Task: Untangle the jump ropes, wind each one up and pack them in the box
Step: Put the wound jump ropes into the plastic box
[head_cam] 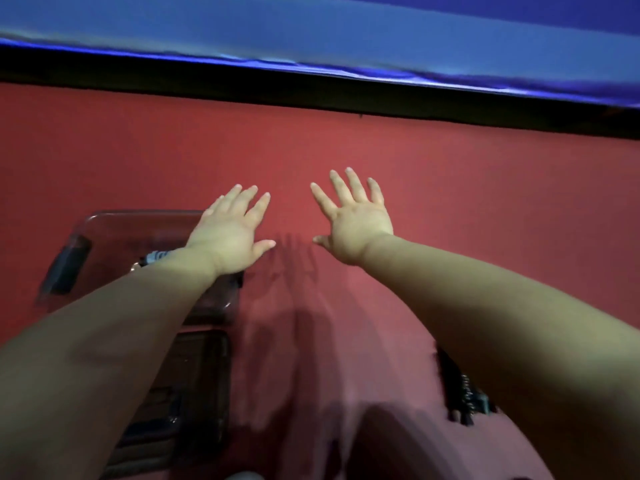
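So closest to the camera, at the bottom right of the frame, there was a dark bundle of jump ropes [459, 389] poking out from under the right forearm. Most of it was covered by the arm, so I couldn't tell how tangled it was. The bit that showed ran roughly near-to-far, slanting a little to the right.

Bottom left had a dark see-through lid [204, 382] lying flat, partly under the left forearm. Just beyond that was the clear box [114, 223] with a black latch [67, 265] on its left end. Something striped, maybe a rope handle [157, 256], was peeking out inside it by the left wrist, too blurry to be sure.

Further up, both hands were out over the red table [485, 209], holding nothing. The left hand [230, 233] and the right hand [356, 223] were palms down with fingers spread, side by side and apart.

My read: the ropes sat behind the hands on the right and the box on the left. So the right hand was the nearer one and would have to pull back toward the body. The right forearm itself was the main thing in the way.

Past all that was a black strip [311, 88] and blue sheeting [346, 29] across the top.
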Available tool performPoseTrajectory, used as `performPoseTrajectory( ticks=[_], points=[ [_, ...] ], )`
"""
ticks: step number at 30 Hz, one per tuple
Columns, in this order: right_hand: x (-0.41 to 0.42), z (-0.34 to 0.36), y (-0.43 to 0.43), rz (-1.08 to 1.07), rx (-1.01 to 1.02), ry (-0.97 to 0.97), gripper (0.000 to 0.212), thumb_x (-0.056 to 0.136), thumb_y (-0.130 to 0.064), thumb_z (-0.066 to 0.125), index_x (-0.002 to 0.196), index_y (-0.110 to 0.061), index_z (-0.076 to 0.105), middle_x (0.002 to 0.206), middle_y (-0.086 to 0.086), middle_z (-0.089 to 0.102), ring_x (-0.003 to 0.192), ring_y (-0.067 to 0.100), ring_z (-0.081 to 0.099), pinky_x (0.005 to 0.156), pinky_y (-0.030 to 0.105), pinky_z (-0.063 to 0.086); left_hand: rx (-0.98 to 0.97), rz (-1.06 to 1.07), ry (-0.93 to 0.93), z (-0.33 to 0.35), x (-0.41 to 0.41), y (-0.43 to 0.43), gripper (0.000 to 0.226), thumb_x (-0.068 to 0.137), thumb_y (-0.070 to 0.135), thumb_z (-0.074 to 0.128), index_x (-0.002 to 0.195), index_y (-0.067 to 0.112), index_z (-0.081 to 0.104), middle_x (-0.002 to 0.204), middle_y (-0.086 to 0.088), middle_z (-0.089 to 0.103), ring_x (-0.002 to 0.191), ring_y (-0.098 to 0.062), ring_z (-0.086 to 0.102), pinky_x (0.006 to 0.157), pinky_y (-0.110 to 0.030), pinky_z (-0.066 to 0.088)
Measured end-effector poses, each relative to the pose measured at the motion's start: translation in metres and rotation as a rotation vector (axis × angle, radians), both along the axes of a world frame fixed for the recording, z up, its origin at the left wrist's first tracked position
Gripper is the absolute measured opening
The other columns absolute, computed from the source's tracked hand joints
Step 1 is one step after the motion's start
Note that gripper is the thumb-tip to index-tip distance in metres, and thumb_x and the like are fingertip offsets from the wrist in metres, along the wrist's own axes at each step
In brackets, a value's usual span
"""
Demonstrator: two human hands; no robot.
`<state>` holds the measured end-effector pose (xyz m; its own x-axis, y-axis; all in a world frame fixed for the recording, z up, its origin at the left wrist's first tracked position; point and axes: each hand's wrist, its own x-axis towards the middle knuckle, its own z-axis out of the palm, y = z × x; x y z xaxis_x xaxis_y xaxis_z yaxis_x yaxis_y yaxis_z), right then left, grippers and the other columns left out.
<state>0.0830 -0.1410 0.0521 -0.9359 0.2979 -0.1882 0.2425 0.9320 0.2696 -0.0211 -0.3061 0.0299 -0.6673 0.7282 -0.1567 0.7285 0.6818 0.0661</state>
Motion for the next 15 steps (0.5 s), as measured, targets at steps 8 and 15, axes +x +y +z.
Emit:
performPoseTrajectory(
  ticks=[8, 15],
  points=[
    [0.102, -0.002, 0.102, -0.214, -0.035, -0.038, 0.078, 0.094, -0.058, 0.034, 0.149, -0.027, -0.011, 0.158, 0.006, -0.012, 0.145, 0.028, -0.012, 0.116, 0.048, 0.001, -0.175, -0.371, 0.008, -0.003, 0.064, 0.124, 0.062, 0.095, 0.045, 0.047, 0.149, 0.021, 0.025, 0.156, -0.003, 0.019, 0.145, -0.022, 0.012, 0.114, -0.037, 0.019],
    [0.195, -0.043, 0.165, -0.375, -0.147, -0.175, 0.079, 0.093, -0.054, 0.041, 0.15, -0.028, -0.007, 0.158, 0.006, -0.007, 0.146, 0.027, -0.005, 0.116, 0.047, 0.009, -0.441, -0.415, -0.15, -0.044, 0.178, 0.198, 0.049, 0.096, 0.049, 0.043, 0.131, 0.015, 0.05, 0.134, -0.008, 0.052, 0.123, -0.029, 0.05, 0.095, -0.037, 0.043]
  ],
)
